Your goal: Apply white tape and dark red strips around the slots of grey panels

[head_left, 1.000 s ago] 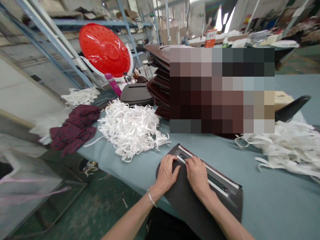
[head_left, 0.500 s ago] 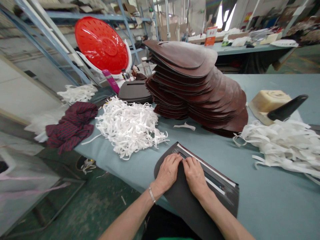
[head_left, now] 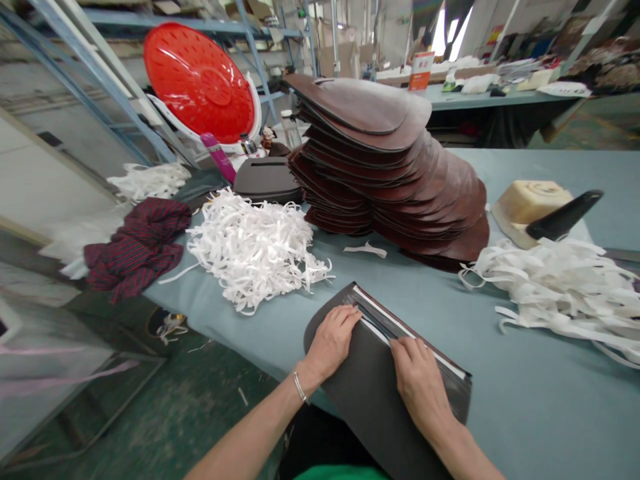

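A dark grey, round-ended leather panel (head_left: 367,393) lies at the table's front edge and overhangs toward me. A long slot runs near its far straight edge, with a narrow white strip (head_left: 375,331) along the slot's near side. A second white strip (head_left: 410,335) follows the far edge. My left hand (head_left: 333,340) is closed on the panel at the slot's left end, fingertips pressed together. Farther right along the slot, my right hand (head_left: 420,380) has its fingers bent over the slot's near edge, covering part of the strip there.
A tall stack of brown leather pieces (head_left: 390,167) stands beyond the panel. White strips pile up on the left (head_left: 255,247) and white strips on the right (head_left: 565,293). At the right sits a cream block (head_left: 530,203) with a black-handled tool (head_left: 565,215). Striped cloth (head_left: 135,250) hangs at the left edge.
My right hand has slid rightward along the slot, away from my left hand, uncovering the white strip between them. My left hand stays at the slot's left end.
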Motion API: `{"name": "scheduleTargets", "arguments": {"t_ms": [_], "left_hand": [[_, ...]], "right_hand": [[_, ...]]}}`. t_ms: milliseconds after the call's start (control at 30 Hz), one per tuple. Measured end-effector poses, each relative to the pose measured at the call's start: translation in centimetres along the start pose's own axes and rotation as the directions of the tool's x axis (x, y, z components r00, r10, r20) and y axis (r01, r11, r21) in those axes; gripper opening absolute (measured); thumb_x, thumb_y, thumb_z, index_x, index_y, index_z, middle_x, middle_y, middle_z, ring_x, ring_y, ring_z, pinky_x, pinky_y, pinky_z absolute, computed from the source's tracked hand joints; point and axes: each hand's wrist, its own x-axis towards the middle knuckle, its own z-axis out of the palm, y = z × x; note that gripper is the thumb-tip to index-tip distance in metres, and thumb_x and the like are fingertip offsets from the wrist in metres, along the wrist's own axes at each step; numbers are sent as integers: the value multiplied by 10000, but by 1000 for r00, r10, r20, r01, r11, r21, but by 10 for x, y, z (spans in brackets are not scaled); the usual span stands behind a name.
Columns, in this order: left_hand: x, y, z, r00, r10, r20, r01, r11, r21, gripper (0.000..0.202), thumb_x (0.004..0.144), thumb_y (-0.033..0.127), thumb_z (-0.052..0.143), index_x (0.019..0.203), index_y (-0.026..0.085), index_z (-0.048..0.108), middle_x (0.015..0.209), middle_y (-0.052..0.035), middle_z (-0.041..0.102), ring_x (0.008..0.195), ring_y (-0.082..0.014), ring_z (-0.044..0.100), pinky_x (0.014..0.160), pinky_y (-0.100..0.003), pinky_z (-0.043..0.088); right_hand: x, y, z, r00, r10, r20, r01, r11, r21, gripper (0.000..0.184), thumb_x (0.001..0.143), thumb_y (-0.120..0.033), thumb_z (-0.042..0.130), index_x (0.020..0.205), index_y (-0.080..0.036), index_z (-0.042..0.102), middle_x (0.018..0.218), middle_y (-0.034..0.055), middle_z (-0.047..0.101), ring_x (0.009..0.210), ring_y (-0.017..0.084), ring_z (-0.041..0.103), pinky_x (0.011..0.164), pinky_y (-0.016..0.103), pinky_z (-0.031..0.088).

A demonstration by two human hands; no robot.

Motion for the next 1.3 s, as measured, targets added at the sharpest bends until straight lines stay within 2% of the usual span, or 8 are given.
{"name": "scheduleTargets", "arguments": {"t_ms": [133, 267, 467, 867, 967, 1167, 1300], "left_hand": [[0, -1, -2, 999, 31, 17, -31, 999, -11, 345, 905, 118, 385, 1199, 209, 541, 1198, -84, 574, 1205, -209, 475, 1051, -470, 392], [1, 1, -3, 999, 27, 39, -28, 999, 15, 304, 913, 149, 407, 1177, 196, 550, 1176, -70, 587, 1200, -202, 469, 1059, -422, 386], [0, 1, 1, 998, 36, 45, -39, 997, 60, 313, 906, 125, 405, 1176, 183, 553, 1195, -88, 580, 1215, -217, 459, 1054, -438, 382], [0, 1, 0, 998, 59, 36, -63, 993, 104, 320, 903, 107, 398, 1169, 184, 558, 1174, -81, 590, 1198, -209, 476, 1052, -420, 395], [0, -1, 1, 997, 75, 30, -78, 991, 105, 320, 892, 101, 413, 1165, 183, 559, 1182, -82, 587, 1199, -218, 478, 1046, -427, 403], [-2, 3, 5, 996, 85, 20, -87, 989, 122, 350, 892, 76, 388, 1193, 176, 536, 1210, -89, 573, 1215, -221, 462, 1045, -435, 405], [-2, 8, 3, 992, 113, 49, -118, 986, 114, 336, 904, 136, 413, 1222, 175, 514, 1231, -85, 563, 1216, -225, 464, 1046, -435, 399]], "right_hand": [[41, -31, 14, 999, 13, -30, -14, 1000, -12, 303, 857, -43, 362, 1043, -134, 584, 907, 111, 551, 846, 232, 474, 719, 370, 388], [52, -46, 17, 1000, -2, -7, 1, 992, -130, 271, 854, -56, 378, 981, -131, 605, 865, 112, 544, 801, 241, 449, 689, 381, 376], [24, -34, 5, 998, -12, 69, 25, 981, -194, 283, 844, -35, 388, 976, -121, 623, 898, 130, 566, 823, 245, 475, 694, 388, 413], [-70, 15, -28, 996, -92, -8, 88, 974, -207, 329, 832, -40, 406, 1093, -30, 606, 1039, 179, 589, 972, 291, 491, 843, 461, 438], [-77, 19, -33, 997, -72, -21, 67, 986, -155, 324, 861, -68, 387, 1101, -25, 601, 1045, 179, 591, 983, 289, 493, 846, 470, 442], [-76, 21, -34, 996, -36, -76, 29, 995, -91, 314, 888, -69, 353, 1088, -26, 592, 1085, 191, 566, 1046, 288, 473, 841, 442, 455], [-76, 21, -29, 993, -28, -114, 26, 1000, -17, 299, 890, -58, 355, 1086, -25, 579, 1092, 193, 560, 1065, 291, 462, 868, 466, 432]]}}
